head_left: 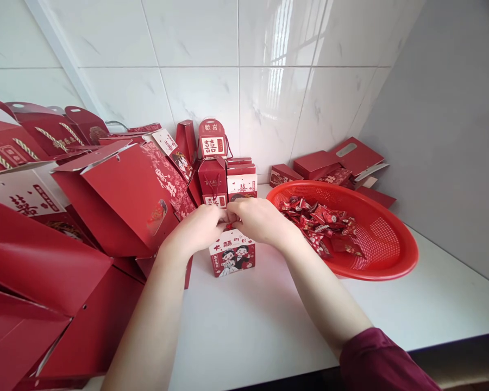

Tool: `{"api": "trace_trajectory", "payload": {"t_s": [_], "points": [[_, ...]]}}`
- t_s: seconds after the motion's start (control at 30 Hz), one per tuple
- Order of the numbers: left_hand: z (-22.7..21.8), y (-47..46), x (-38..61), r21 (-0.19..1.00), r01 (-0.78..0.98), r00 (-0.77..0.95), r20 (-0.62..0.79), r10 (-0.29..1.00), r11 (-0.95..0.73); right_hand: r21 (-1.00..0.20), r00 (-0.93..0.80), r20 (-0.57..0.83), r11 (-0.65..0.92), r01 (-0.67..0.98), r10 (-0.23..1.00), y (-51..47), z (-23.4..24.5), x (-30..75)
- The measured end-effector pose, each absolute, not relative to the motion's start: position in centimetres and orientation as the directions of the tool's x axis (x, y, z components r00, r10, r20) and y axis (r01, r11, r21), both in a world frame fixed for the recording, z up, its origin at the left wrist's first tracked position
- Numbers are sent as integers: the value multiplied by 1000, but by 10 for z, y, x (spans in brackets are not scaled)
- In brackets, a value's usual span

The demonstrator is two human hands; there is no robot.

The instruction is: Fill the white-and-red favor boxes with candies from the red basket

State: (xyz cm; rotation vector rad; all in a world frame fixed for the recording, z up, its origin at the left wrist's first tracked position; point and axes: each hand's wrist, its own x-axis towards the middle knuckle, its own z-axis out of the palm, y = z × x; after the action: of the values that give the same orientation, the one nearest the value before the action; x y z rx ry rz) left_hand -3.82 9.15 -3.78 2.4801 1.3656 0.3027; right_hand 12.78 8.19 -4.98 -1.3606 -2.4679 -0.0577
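Head view showed both hands meeting over the top of a small box (pixel 232 259) that stood on the white counter (pixel 261 326). The left hand (pixel 199 225) and the right hand (pixel 261 220) were pressed close together, fingers pinching what looked like the box's top flaps around a bit of red between them; how tightly they gripped I could not tell. To my eye, closing it well meant keeping the box square on the counter and pressing both flaps evenly so the top would not buckle.

Just to the right sat a red basket (pixel 391 260), holding a heap of red-wrapped sweets (pixel 321 222) on its near-left side. Behind the hands stood finished small boxes (pixel 224 179) stacked against the tiled wall. On the left lay a pile of larger red gift bags (pixel 122 195) with rope handles, open and leaning. Flat red cartons (pixel 334 163) rested in the far corner.
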Motion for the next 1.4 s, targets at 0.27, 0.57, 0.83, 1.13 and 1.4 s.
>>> {"api": "trace_trajectory", "payload": {"t_s": [0.27, 0.57, 0.83, 1.13, 1.4], "points": [[-33, 88, -47, 376, 791, 534, -39, 844, -483, -126, -476, 276, 523, 843, 835, 82, -49, 127], [-46, 100, -54, 348, 821, 508, -80, 858, -454, -130, -456, 269, 501, 855, 848, 81, -45, 127], [-47, 100, -53, 318, 830, 505, -75, 860, -459, -142, -465, 247, 507, 850, 850, 80, -44, 129], [-49, 100, -53, 323, 828, 505, -72, 860, -459, -133, -475, 253, 517, 846, 843, 81, -46, 130], [-48, 99, -52, 323, 826, 508, -72, 858, -462, -131, -479, 257, 522, 843, 839, 79, -45, 130]]}}
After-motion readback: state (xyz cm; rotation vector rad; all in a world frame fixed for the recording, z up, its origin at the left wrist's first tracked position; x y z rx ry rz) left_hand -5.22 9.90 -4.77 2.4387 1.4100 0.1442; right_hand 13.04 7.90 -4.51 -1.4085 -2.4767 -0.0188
